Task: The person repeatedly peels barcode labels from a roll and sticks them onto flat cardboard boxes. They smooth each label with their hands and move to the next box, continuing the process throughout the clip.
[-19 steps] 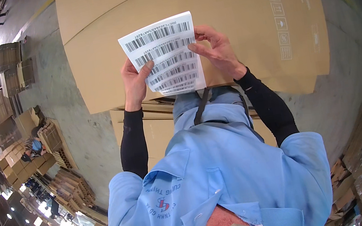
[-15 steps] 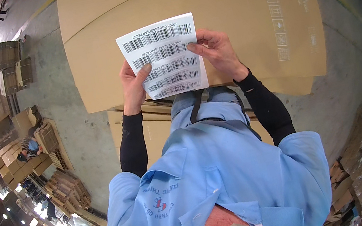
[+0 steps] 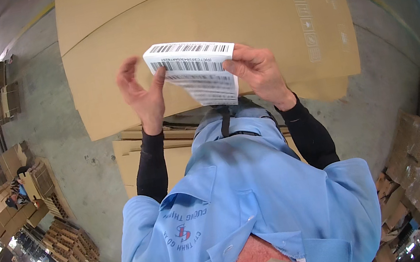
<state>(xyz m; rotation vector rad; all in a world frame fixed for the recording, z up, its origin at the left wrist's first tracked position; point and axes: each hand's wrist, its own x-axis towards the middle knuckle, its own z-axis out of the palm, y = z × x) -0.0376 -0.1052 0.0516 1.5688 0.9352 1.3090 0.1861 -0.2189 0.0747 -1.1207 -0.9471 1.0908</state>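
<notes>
Hands (image 3: 262, 71) flank the barcode sheet (image 3: 198, 69), right pinching, left fingers (image 3: 127, 79) spread.

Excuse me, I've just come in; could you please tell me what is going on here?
A person in a blue shirt is handling white paper printed with barcodes, up in front of a large piece of brown cardboard. The right hand pinches the paper's right side, thumb in front. The left hand is open, its thumb at the paper's left side and its fingers spread away from it. The paper's upper part is bent over.
</notes>
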